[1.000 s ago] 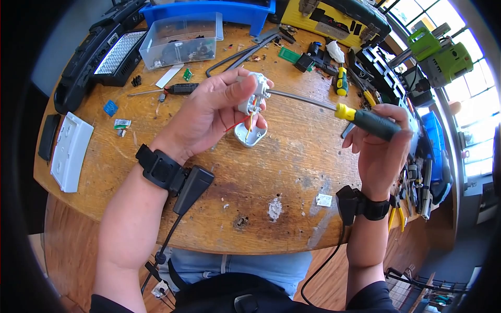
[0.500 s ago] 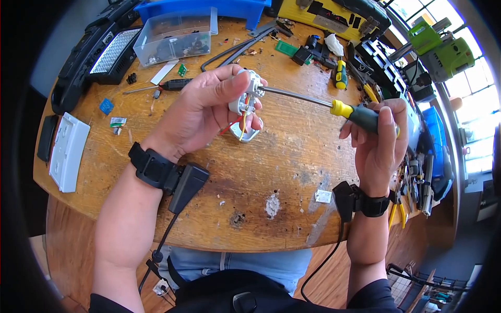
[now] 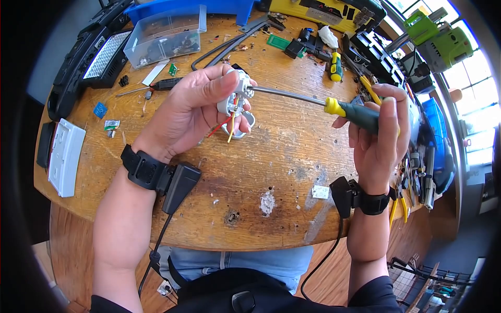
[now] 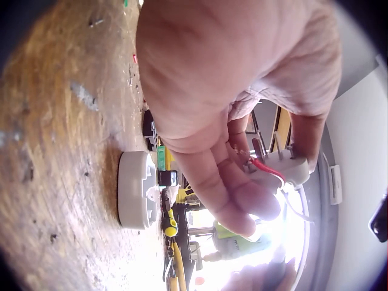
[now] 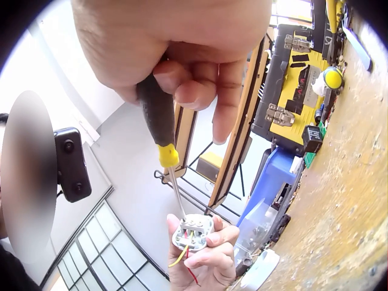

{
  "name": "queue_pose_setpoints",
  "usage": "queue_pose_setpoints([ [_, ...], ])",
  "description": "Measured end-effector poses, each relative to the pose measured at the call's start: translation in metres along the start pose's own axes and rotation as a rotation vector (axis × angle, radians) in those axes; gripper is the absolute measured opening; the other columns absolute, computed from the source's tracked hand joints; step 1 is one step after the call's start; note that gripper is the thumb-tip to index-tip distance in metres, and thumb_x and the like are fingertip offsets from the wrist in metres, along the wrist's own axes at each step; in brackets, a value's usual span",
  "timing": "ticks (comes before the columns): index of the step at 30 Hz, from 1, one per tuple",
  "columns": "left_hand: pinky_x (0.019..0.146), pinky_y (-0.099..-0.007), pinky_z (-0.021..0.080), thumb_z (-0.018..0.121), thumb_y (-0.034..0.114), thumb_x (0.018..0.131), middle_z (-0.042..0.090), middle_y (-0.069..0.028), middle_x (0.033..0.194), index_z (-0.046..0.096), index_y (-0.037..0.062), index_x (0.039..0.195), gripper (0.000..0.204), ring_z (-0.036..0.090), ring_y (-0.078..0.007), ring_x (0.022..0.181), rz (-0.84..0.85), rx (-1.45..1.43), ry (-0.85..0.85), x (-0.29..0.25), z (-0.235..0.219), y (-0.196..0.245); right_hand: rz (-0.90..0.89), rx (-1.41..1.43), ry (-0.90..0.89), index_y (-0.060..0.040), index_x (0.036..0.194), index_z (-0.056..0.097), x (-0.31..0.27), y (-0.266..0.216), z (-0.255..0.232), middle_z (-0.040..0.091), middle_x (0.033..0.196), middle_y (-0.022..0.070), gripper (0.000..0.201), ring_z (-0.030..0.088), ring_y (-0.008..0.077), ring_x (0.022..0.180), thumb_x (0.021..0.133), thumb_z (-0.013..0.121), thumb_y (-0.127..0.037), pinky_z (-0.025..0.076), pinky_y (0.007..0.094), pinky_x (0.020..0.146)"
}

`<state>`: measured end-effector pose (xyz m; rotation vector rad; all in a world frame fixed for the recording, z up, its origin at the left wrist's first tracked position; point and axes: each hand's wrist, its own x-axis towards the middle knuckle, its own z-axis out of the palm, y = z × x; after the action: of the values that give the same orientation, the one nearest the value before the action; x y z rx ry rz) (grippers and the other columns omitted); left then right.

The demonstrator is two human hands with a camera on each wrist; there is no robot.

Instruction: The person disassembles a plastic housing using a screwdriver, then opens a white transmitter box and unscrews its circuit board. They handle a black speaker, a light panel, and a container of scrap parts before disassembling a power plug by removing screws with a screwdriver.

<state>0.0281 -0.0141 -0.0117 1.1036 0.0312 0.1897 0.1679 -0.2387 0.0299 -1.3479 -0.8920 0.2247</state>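
Note:
My left hand (image 3: 190,104) holds up a white electrical plug body (image 3: 241,83) above the table, thumb on one side and fingers behind it. Red and yellow wires (image 5: 179,257) come out of its terminal side, and metal pins (image 4: 279,143) show in the left wrist view. With my right hand (image 3: 380,141) I hold a screwdriver (image 3: 360,116) by its dark green and yellow handle. Its shaft runs left, and the tip meets the terminal side of the plug body. A white plug cover (image 4: 136,190) rests on the table below my left hand.
On the wooden table (image 3: 250,172), a clear plastic bin (image 3: 167,47) stands at the back left, near a yellow-black toolbox (image 3: 323,14). Another screwdriver (image 3: 336,67) lies at the back right. Pliers (image 3: 398,208) hang over the right edge. A white panel (image 3: 67,156) lies far left.
The head view has turned slightly, so table, hands and plug body sit further left. My right thumb and fingers have shifted round the screwdriver handle; its tip stays at the plug body.

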Motion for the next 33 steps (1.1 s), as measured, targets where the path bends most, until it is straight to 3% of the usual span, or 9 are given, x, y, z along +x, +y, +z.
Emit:
queue_pose_setpoints([
  [4, 0.060, -0.0272, 0.051, 0.060, 0.044, 0.084, 0.063, -0.0136, 0.081, 0.046, -0.0107, 0.113, 0.064, 0.062, -0.0200, 0.059, 0.003, -0.021, 0.010, 0.000, 0.000, 0.001, -0.108, -0.082, 0.098, -0.0003, 0.115, 0.041, 0.002, 0.003, 0.009, 0.059, 0.064, 0.0066, 0.035, 0.051, 0.0093, 0.050, 0.090, 0.055, -0.020, 0.039, 0.0177, 0.047],
  [6, 0.058, -0.0265, 0.051, 0.061, 0.044, 0.084, 0.063, -0.0138, 0.081, 0.046, -0.0103, 0.113, 0.063, 0.063, -0.0201, 0.060, 0.010, -0.064, 0.018, -0.001, 0.000, 0.002, -0.186, -0.018, -0.060, 0.0017, 0.122, 0.036, 0.004, 0.009, 0.006, 0.054, 0.076, 0.0113, 0.042, 0.050, 0.0171, 0.056, 0.090, 0.053, -0.020, 0.050, 0.0322, 0.059],
  [10, 0.056, -0.0257, 0.051, 0.061, 0.043, 0.084, 0.063, -0.0141, 0.081, 0.047, -0.0099, 0.113, 0.062, 0.064, -0.0202, 0.062, -0.003, -0.010, -0.015, 0.000, -0.002, 0.002, -0.217, 0.006, -0.016, 0.0023, 0.122, 0.037, 0.005, 0.009, 0.006, 0.054, 0.069, 0.0104, 0.041, 0.049, 0.0165, 0.052, 0.092, 0.050, -0.023, 0.048, 0.0266, 0.055],
  [13, 0.054, -0.0246, 0.051, 0.061, 0.043, 0.084, 0.063, -0.0142, 0.082, 0.047, -0.0097, 0.113, 0.062, 0.064, -0.0206, 0.063, 0.002, -0.023, 0.000, 0.000, -0.002, 0.001, 0.014, 0.106, -0.019, 0.0013, 0.116, 0.043, -0.001, 0.003, 0.002, 0.062, 0.063, 0.0098, 0.034, 0.052, 0.0093, 0.046, 0.094, 0.051, -0.024, 0.035, 0.0191, 0.042],
  [16, 0.057, -0.0266, 0.052, 0.061, 0.043, 0.085, 0.063, -0.0144, 0.081, 0.047, -0.0097, 0.113, 0.061, 0.064, -0.0203, 0.062, -0.005, -0.025, -0.013, 0.000, -0.003, 0.002, 0.072, -0.058, 0.027, 0.0005, 0.115, 0.044, 0.000, -0.002, 0.005, 0.058, 0.061, 0.0054, 0.033, 0.048, 0.0063, 0.047, 0.091, 0.054, -0.020, 0.032, 0.0173, 0.045],
  [22, 0.062, -0.0303, 0.053, 0.059, 0.042, 0.086, 0.063, -0.0147, 0.081, 0.047, -0.0092, 0.112, 0.059, 0.062, -0.0193, 0.058, 0.006, -0.092, 0.050, -0.001, -0.003, 0.004, -0.243, 0.002, -0.044, 0.0012, 0.120, 0.042, 0.007, 0.013, 0.009, 0.045, 0.060, 0.0000, 0.043, 0.039, 0.0073, 0.057, 0.084, 0.062, -0.013, 0.032, 0.0204, 0.059],
  [26, 0.058, -0.0270, 0.053, 0.062, 0.043, 0.084, 0.063, -0.0143, 0.081, 0.048, -0.0086, 0.111, 0.060, 0.064, -0.0201, 0.061, -0.005, -0.036, -0.019, 0.000, -0.003, 0.002, -0.151, 0.214, -0.060, 0.0017, 0.121, 0.041, 0.006, 0.016, -0.001, 0.048, 0.062, 0.0013, 0.043, 0.043, 0.0082, 0.059, 0.088, 0.057, -0.021, 0.035, 0.0214, 0.060],
  [30, 0.053, -0.0237, 0.051, 0.064, 0.043, 0.082, 0.062, -0.0138, 0.080, 0.048, -0.0081, 0.110, 0.060, 0.066, -0.0212, 0.064, -0.027, -0.012, -0.047, 0.000, -0.003, 0.002, 0.108, -0.067, 0.086, -0.0007, 0.120, 0.042, -0.001, -0.004, 0.002, 0.052, 0.064, 0.0003, 0.038, 0.047, 0.0075, 0.062, 0.090, 0.054, -0.021, 0.039, 0.0212, 0.059],
  [33, 0.053, -0.0239, 0.052, 0.064, 0.043, 0.082, 0.062, -0.0139, 0.079, 0.048, -0.0079, 0.109, 0.060, 0.066, -0.0213, 0.063, -0.032, -0.021, -0.038, 0.001, -0.003, 0.002, -0.147, -0.123, 0.029, -0.0009, 0.120, 0.042, 0.003, 0.007, 0.000, 0.052, 0.065, 0.0015, 0.037, 0.049, 0.0082, 0.064, 0.090, 0.054, -0.021, 0.044, 0.0240, 0.060],
])
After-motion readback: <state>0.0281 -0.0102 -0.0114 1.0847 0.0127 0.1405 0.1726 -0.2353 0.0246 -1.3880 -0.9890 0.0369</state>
